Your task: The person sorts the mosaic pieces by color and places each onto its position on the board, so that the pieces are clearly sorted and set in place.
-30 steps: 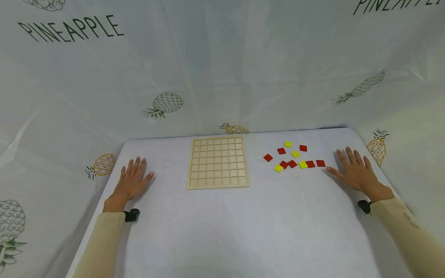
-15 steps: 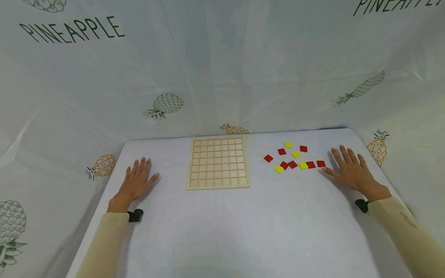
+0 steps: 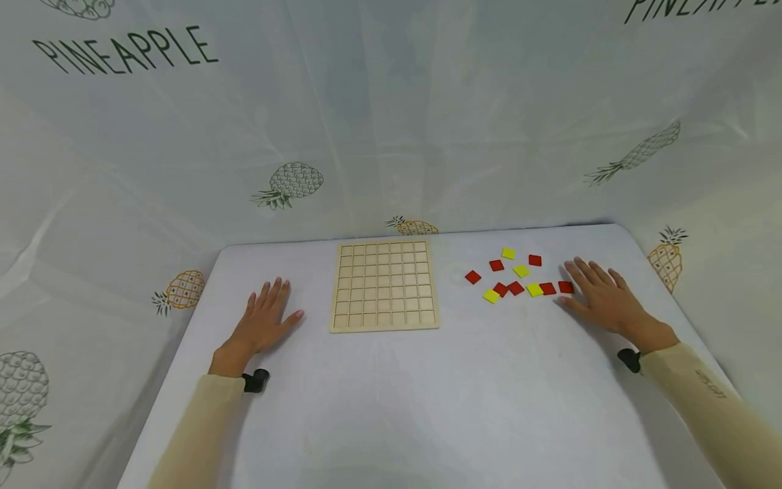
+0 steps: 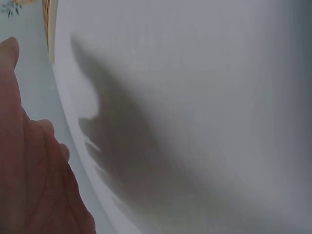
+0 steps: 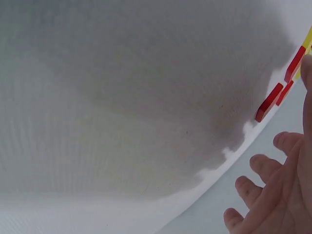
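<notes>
My left hand [image 3: 261, 328] hovers with fingers spread over the table, left of a square wooden grid board [image 3: 385, 286]; nothing is in it. In the left wrist view the hand [image 4: 36, 175] casts a shadow on the cloth. My right hand [image 3: 607, 302], also outstretched and holding nothing, is just right of a scatter of small square tiles. The nearest red tile [image 3: 566, 287] lies beside its thumb and forefinger. Other red tiles, like this one [image 3: 473, 277], and yellow tiles, like this one [image 3: 491, 296], lie flat between board and hand. Some touch or overlap.
A white cloth covers the table [image 3: 391, 407]. Behind it hangs a pale curtain [image 3: 489, 136] printed with pineapples, which also runs down both sides. The board lies close to the table's back edge. Each wrist wears a black device, such as the left wrist camera [image 3: 256, 381].
Both hands have moved inward: the left to the right, towards the board, and the right to the left, towards the tiles. Board and tiles stay where they were.
</notes>
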### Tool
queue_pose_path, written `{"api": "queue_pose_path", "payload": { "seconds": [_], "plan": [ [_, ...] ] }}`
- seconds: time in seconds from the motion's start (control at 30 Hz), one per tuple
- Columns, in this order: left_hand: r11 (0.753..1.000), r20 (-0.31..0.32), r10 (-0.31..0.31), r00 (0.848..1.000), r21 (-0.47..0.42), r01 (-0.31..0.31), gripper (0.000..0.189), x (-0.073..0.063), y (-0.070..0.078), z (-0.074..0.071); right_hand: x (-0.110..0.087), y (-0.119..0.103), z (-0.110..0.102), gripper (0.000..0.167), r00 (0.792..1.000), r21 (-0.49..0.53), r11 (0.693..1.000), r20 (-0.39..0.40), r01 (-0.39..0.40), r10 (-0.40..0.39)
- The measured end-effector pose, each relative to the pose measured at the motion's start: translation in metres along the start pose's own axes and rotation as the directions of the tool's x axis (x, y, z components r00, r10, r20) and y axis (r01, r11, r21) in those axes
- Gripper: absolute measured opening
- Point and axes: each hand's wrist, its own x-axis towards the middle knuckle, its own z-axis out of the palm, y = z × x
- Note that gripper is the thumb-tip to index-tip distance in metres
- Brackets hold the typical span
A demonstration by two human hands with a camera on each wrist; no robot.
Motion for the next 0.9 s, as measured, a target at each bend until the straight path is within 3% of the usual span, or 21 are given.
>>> {"api": "queue_pose_path", "payload": {
  "seconds": [0.27,0.5,0.67,0.9],
  "plan": [
    [0.999,0.015,0.032,0.999,0.002,-0.032,0.091,0.004,0.031,0.013,-0.001,-0.009,0.000,0.069,0.994,-0.057,0.995,-0.076,0.078,-0.082],
    [0.999,0.086,0.044,0.995,0.012,-0.045,0.090,0.006,0.056,0.018,0.000,-0.017,-0.003,0.057,0.996,-0.087,0.993,-0.030,0.076,-0.078],
    [0.999,0.131,0.044,0.990,0.022,-0.047,0.091,0.007,0.065,0.025,0.000,-0.022,-0.005,0.048,0.991,-0.094,0.990,-0.066,0.107,-0.113],
    [0.998,0.103,0.028,0.994,0.047,-0.033,0.091,0.004,0.073,0.030,0.001,-0.022,-0.006,0.038,0.982,-0.121,0.984,-0.119,0.133,-0.147]
  ]
}}
